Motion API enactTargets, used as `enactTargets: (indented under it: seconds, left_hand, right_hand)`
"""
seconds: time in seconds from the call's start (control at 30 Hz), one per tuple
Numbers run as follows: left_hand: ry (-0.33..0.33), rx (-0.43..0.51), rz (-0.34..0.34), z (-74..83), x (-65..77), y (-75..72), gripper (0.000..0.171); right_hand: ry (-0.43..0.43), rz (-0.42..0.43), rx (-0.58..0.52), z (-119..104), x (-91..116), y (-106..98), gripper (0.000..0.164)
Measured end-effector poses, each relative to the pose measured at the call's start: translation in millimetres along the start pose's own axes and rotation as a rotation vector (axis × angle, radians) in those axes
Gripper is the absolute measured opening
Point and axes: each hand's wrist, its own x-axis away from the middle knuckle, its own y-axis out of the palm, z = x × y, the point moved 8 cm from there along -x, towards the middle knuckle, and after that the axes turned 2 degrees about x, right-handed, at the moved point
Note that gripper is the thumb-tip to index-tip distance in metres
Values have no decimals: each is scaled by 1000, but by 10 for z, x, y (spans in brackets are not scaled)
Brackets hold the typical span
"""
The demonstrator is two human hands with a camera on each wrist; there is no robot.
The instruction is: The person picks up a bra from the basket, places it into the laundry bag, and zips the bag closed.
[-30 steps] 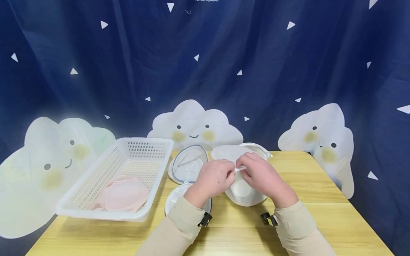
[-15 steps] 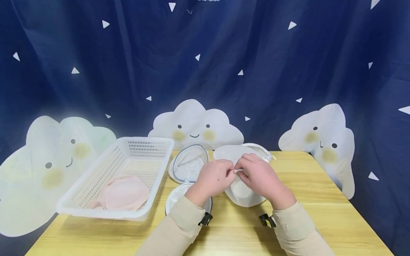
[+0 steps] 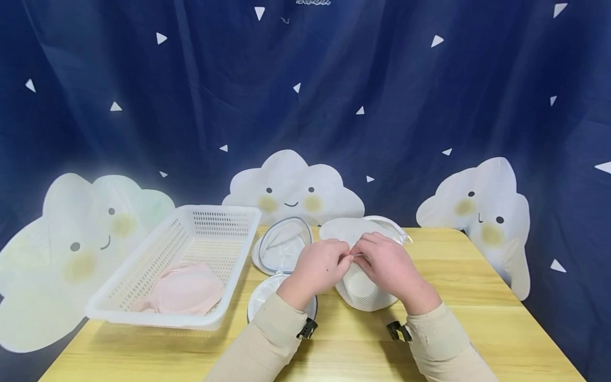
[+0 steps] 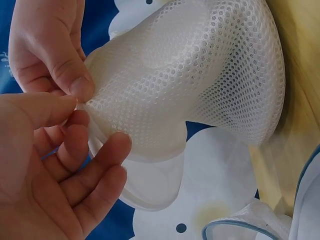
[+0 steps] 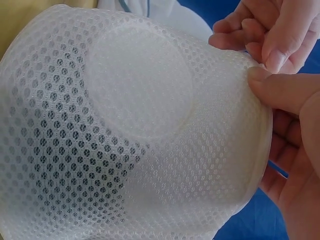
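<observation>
A white mesh laundry bag stands on the table beneath both hands, its honeycomb mesh filling much of the wrist views. My left hand pinches the bag's rim between thumb and index finger, while its other fingers are loosely bent in the left wrist view. Right beside it, my right hand grips the same stretch of rim, thumb on the outer side. The fingertips of both hands meet at one spot on the edge. A round panel shows on the mesh. The bag's white lid flap lies folded back behind the hands.
To the left, a white slotted plastic basket holds a pale pink bra. Between basket and hands lies a second white mesh bag with dark blue trim, unfolded, partly under the left forearm. A blue curtain hangs behind the wooden table.
My right hand has shifted slightly left, bringing its fingertips closer to the left hand's on the bag's rim. Both hands keep their pinch. The basket and second bag stay put.
</observation>
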Motion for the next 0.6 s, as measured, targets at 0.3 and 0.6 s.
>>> enactTargets:
  seconds: [0.3,0.6]
  left_hand:
    - [6,-25,-28,-3,-1,11,22]
    - [19,-29,-40,-7,-4,5,18]
  right_hand:
    - [-9,27,-24,23,11,-11,16]
    - [4,26,-44,68,22,-13,19]
